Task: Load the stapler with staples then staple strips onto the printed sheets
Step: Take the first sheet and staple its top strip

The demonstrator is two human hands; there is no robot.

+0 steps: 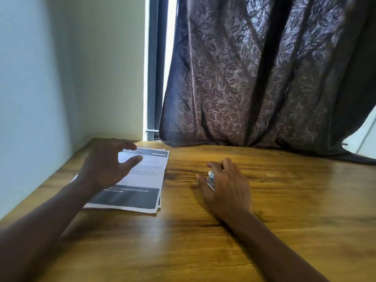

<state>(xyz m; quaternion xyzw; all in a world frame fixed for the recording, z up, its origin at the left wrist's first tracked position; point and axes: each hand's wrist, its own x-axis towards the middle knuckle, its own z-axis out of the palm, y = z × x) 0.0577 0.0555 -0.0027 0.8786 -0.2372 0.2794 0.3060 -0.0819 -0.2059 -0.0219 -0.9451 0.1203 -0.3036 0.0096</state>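
Observation:
A stack of printed sheets [140, 180] with dark bands at top and bottom lies on the left part of the wooden table [284, 210]. My left hand [105, 167] hovers over the sheets with its fingers spread and relaxed, holding nothing. My right hand [225, 184] lies on the table to the right of the sheets, fingers curled over a small blue and silver stapler [211, 178], of which only a bit shows under the palm. No strips are visible.
A pale wall [50, 78] borders the table on the left. A dark leaf-patterned curtain [264, 78] hangs over the table's far edge, with a window frame [154, 78] beside it. A tiny pale speck [270, 175] lies on the wood to the right of my right hand.

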